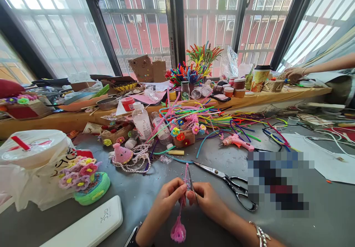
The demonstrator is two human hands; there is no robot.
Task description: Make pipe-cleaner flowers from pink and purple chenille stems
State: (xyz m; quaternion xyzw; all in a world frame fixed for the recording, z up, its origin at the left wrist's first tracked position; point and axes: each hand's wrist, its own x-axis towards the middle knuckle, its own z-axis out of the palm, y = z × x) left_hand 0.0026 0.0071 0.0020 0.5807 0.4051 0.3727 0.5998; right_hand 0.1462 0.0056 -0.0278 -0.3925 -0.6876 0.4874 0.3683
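My left hand (pixel 168 198) pinches the thin stem of a pink pipe-cleaner flower (pixel 178 232). Its fuzzy head hangs below my fingers, and a pink twisted end (pixel 186 170) sticks up above them. My right hand (pixel 208 199) is closed around a slim metal tool (pixel 190 178) that looks like small scissors; its narrow tips lie against the pink end, and its handles are partly hidden by my fingers. Large black-handled scissors (pixel 229 182) rest on the grey table just beyond my right hand. A short light-blue pipe cleaner (pixel 183 161) lies near their tips.
A white power bank (pixel 91 221) and a green-based flower ornament (pixel 93 188) stand at left. Behind are bead strings (pixel 141 158), bottles (pixel 142 121), loose pipe cleaners (pixel 222 121) and a pink glue gun (pixel 237 141). Another person's hand (pixel 294 74) reaches in at far right.
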